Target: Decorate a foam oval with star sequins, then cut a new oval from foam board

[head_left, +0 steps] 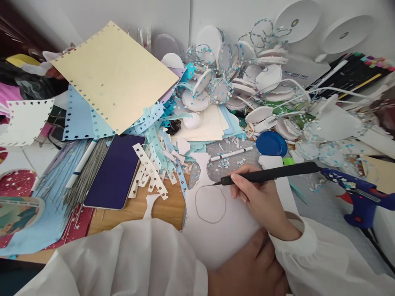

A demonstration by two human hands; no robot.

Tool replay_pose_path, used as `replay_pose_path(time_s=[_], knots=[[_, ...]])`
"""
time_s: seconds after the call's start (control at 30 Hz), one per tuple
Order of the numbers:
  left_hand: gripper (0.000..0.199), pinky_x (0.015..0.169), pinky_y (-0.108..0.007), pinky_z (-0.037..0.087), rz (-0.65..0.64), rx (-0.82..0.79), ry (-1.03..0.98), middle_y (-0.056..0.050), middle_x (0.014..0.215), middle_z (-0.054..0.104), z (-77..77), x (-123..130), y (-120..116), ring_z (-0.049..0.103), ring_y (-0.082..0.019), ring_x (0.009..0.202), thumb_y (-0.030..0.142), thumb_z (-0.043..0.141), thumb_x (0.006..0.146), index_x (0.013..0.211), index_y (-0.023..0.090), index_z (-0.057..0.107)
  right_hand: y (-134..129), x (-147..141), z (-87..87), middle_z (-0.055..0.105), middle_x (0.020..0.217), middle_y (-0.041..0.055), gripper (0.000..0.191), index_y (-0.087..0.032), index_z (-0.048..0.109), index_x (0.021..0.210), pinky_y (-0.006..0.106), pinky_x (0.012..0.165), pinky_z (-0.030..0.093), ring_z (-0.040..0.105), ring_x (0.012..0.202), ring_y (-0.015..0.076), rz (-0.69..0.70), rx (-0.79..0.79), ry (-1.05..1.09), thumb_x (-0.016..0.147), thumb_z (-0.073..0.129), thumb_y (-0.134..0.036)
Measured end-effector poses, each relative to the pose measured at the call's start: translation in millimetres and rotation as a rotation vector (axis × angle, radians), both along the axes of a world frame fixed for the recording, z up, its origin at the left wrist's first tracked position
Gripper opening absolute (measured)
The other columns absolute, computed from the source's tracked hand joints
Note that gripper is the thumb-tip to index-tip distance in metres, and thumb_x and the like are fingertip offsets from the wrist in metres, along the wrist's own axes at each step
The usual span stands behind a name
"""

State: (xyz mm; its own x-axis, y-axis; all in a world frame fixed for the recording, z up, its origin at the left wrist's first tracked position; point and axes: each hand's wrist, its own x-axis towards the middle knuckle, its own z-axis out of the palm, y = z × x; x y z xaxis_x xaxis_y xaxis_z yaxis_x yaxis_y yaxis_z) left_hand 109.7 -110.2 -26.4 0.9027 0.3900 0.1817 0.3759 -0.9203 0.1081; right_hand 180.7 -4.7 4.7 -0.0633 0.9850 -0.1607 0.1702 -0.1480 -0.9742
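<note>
A long black pen is held between the fingers and thumb of my right hand. Its tip touches the top of a round outline drawn on a white sheet. My left hand lies over the near right part of the sheet, below my right hand. Its fingers are together and partly hidden, so whether they grip the sheet's edge cannot be made out. The sheet's far edge has curved cut-outs. A white pen lies just beyond it.
A dark purple phone and punched paper strips lie left. Cream card covers blue sheets. White discs and beaded wires crowd the back. A blue lid sits beyond my right hand; a blue glue gun is at right.
</note>
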Motion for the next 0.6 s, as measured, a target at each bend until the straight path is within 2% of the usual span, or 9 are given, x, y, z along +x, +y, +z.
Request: replay_pose_path(time_s=[0.2, 0.37, 0.6], knots=[[0.038, 0.12, -0.048, 0.02, 0.038, 0.029, 0.041, 0.004, 0.12, 0.064, 5.2, -4.0, -0.1, 0.041, -0.023, 0.131, 0.024, 0.059, 0.071, 0.097, 0.051, 0.067, 0.7, 0.3, -0.4, 0.055, 0.049, -0.0036, 0.022, -0.02, 0.059, 0.074, 0.021, 0.04, 0.027, 0.039, 0.042, 0.0076, -0.009, 0.005, -0.038, 0.082, 0.064, -0.04], [0.038, 0.119, -0.058, 0.013, 0.018, 0.048, 0.01, 0.001, 0.129, 0.059, 4.1, -5.6, 1.0, 0.043, -0.025, 0.13, 0.028, 0.047, 0.082, 0.117, 0.032, 0.063, 0.6, -2.2, 2.4, 0.056, 0.05, -0.004, 0.016, -0.019, 0.061, 0.076, 0.021, 0.042, 0.034, 0.043, 0.042, 0.008, -0.006, 0.074, -0.088, 0.081, 0.065, -0.034], [0.044, 0.119, -0.05, 0.019, 0.064, 0.04, 0.058, -0.001, 0.122, 0.063, 6.2, -2.2, -1.4, 0.042, -0.023, 0.13, 0.022, 0.055, 0.072, 0.114, 0.029, 0.065, 0.1, -3.5, 2.3, 0.059, 0.059, -0.0025, 0.003, -0.02, 0.063, 0.078, 0.021, 0.044, 0.041, 0.054, 0.049, 0.01, 0.012, 0.203, -0.179, 0.078, 0.064, -0.023]])
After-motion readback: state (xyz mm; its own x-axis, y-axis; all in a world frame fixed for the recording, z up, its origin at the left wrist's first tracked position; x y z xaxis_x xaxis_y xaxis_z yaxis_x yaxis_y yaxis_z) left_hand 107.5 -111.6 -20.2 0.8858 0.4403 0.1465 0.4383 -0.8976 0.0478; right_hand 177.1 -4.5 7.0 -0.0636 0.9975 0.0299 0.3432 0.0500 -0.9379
